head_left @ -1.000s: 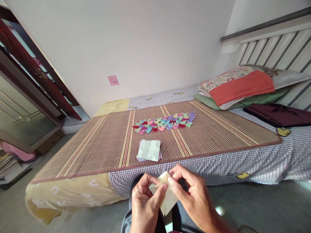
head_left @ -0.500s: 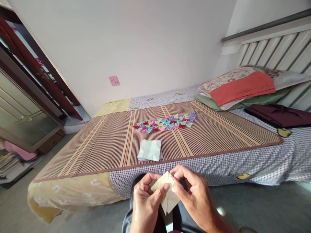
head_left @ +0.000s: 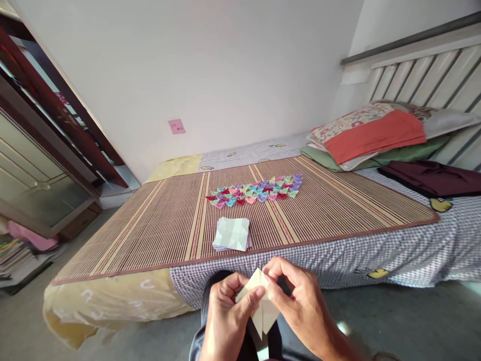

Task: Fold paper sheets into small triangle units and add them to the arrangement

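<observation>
A pale yellow sheet of folded paper (head_left: 267,312) is held between both hands above my knees, its pointed corner up and two loose flaps hanging below. My left hand (head_left: 232,313) grips its left side, thumb pressed flat on the front. At the upper right edge, my right hand (head_left: 296,298) pinches the paper between thumb and forefinger. Beyond my hands, a stack of creased square papers (head_left: 232,233) lies on the striped mat, a pale green sheet on top. Farther back stand rows of small folded paper shapes (head_left: 255,191) in many colours.
The striped mat (head_left: 158,225) covers most of the bed. Pillows (head_left: 376,133) and a dark folded cloth (head_left: 432,178) lie at the right, by the white headboard (head_left: 424,75). A pink note (head_left: 176,126) is on the wall. Books (head_left: 18,255) are at the far left.
The folded paper has dipped slightly in my hands, and its lower flaps have shifted a little to the right. Both hands keep their hold. The stack and the paper shapes are unmoved.
</observation>
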Demonstrator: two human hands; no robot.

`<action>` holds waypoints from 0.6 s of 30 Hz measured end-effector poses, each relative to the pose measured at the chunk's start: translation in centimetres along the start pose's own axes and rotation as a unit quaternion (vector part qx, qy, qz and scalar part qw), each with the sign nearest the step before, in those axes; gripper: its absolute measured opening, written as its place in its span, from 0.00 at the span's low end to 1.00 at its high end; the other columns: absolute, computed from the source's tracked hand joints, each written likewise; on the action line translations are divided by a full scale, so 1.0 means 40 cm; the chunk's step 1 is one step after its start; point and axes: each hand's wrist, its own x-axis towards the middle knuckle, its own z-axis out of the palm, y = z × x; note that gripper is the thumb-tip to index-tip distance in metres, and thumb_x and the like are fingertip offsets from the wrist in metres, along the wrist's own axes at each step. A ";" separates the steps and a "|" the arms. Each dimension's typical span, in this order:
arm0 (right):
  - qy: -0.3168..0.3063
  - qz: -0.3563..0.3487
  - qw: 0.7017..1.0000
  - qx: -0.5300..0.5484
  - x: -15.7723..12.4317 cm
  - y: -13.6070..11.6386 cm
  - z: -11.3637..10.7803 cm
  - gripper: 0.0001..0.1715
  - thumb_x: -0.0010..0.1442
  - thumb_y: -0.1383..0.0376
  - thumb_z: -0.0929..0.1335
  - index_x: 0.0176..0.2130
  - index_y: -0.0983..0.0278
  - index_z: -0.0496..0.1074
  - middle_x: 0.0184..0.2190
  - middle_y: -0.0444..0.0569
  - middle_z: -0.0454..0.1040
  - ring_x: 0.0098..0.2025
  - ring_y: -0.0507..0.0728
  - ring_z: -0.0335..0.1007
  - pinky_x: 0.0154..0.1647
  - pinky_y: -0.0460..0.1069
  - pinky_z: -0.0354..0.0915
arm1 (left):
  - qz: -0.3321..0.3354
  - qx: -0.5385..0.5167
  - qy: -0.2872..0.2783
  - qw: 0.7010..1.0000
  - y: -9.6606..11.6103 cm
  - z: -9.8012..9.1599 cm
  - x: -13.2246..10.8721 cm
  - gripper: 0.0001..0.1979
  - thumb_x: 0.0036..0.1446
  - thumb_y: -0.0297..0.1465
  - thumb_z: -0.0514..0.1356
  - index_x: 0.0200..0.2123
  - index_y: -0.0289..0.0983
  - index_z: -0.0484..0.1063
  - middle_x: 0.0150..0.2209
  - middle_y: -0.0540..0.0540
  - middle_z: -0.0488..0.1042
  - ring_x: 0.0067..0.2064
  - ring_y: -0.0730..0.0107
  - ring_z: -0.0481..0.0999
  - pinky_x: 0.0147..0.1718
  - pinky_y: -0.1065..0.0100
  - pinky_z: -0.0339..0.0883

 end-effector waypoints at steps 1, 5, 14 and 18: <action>-0.003 0.004 1.000 0.004 0.000 0.003 0.001 0.18 0.71 0.60 0.66 0.29 0.59 0.63 0.25 0.42 0.69 0.27 0.52 0.67 0.27 0.45 0.62 | 0.003 0.014 -0.003 1.000 -0.001 -0.001 -0.001 0.24 0.55 0.47 0.74 0.24 0.36 0.70 0.22 0.54 0.62 0.26 0.75 0.55 0.27 0.71 0.54; -0.017 0.036 0.999 0.032 -0.001 0.012 0.004 0.17 0.69 0.59 0.68 0.29 0.60 0.64 0.26 0.42 0.69 0.29 0.53 0.68 0.30 0.46 0.64 | 0.007 0.028 -0.004 1.000 0.001 0.004 -0.003 0.25 0.56 0.48 0.73 0.24 0.37 0.69 0.22 0.54 0.61 0.26 0.74 0.55 0.26 0.70 0.52; -0.098 0.147 0.972 0.153 0.012 0.005 0.000 0.25 0.64 0.51 0.74 0.28 0.60 0.61 0.23 0.36 0.54 0.25 0.49 0.49 0.24 0.44 0.51 | -0.011 -0.083 0.064 0.994 -0.006 0.010 0.002 0.24 0.54 0.47 0.75 0.25 0.36 0.72 0.24 0.53 0.65 0.28 0.74 0.58 0.29 0.72 0.56; -0.100 0.151 0.972 0.153 0.009 0.007 0.001 0.27 0.65 0.50 0.73 0.27 0.60 0.58 0.22 0.35 0.51 0.25 0.49 0.45 0.23 0.45 0.48 | -0.025 -0.122 0.040 0.991 -0.005 0.012 0.001 0.21 0.55 0.45 0.75 0.28 0.35 0.74 0.27 0.51 0.70 0.29 0.73 0.63 0.31 0.71 0.60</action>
